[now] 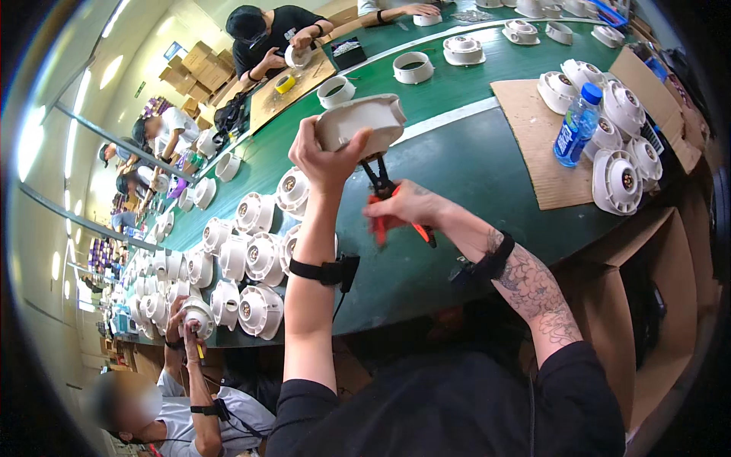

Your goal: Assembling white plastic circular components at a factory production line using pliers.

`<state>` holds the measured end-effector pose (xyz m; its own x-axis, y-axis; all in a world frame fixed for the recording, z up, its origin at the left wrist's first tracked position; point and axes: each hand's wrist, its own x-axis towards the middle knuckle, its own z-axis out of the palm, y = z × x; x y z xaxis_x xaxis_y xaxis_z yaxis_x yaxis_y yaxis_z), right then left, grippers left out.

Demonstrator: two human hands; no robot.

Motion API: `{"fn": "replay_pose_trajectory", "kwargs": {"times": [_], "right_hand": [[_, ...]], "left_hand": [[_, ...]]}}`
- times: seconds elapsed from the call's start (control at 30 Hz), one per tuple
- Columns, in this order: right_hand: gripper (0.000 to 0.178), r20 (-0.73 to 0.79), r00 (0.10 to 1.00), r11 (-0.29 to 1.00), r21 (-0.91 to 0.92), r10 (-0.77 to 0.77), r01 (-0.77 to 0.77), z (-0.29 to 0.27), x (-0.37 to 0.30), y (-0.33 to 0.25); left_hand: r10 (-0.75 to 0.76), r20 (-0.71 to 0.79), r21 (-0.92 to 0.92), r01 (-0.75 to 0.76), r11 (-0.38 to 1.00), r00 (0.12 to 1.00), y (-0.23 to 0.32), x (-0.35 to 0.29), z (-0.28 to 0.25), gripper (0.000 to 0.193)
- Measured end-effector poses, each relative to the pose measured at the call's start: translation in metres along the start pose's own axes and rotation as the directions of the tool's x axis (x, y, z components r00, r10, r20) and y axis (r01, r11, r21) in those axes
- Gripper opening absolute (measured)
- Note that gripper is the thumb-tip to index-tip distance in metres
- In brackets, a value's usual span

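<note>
Left hand [329,158] grips a white casing [356,122]; right hand [411,204] grips pliers [382,185] beneath; we judge plier work underway, next needing steady alignment.

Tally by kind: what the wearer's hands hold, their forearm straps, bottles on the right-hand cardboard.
White housing, in left hand: 1
Red-handled pliers, in right hand: 1
Black forearm straps: 2
Blue-capped bottle: 1
Total: 5

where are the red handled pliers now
In the head view, the red-handled pliers are near the centre, gripped in the right hand, with their tip at the lower edge of the white housing in the left hand.
</note>
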<state>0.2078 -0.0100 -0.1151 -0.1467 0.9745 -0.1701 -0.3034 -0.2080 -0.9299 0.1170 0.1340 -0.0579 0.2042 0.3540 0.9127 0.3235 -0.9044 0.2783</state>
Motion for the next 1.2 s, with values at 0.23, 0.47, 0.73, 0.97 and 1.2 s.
{"fn": "replay_pose_trajectory", "kwargs": {"times": [0.23, 0.47, 0.73, 0.97, 1.2], "right_hand": [[0.027, 0.197, 0.975, 0.877, 0.48, -0.103, -0.004, -0.007, 0.01, 0.011], [0.023, -0.213, 0.977, 0.882, -0.455, 0.021, -0.119, 0.013, -0.01, 0.027], [0.023, 0.114, 0.992, 0.957, 0.29, -0.047, 0.012, -0.018, -0.037, 0.011], [0.043, -0.253, 0.821, 0.264, -0.956, -0.512, -0.13, -0.032, -0.017, -0.04], [0.023, 0.224, 0.684, -0.622, -0.664, -0.694, -0.414, -0.051, 0.027, -0.056]], "left_hand": [[-0.013, -0.007, 0.026, 0.013, 1.0, 1.0, 0.003, 0.0, 0.02, 0.059], [-0.015, -0.207, 0.163, 0.049, 0.985, 0.978, -0.069, 0.019, 0.015, 0.051], [-0.633, -0.161, -0.053, 0.634, 0.772, 0.757, -0.088, 0.038, -0.001, 0.076], [-0.735, 0.213, 0.258, 0.688, 0.678, 0.644, -0.065, 0.008, 0.017, 0.078], [-0.727, 0.626, 0.464, 0.615, 0.638, 0.281, -0.049, 0.014, 0.024, 0.093]]}}
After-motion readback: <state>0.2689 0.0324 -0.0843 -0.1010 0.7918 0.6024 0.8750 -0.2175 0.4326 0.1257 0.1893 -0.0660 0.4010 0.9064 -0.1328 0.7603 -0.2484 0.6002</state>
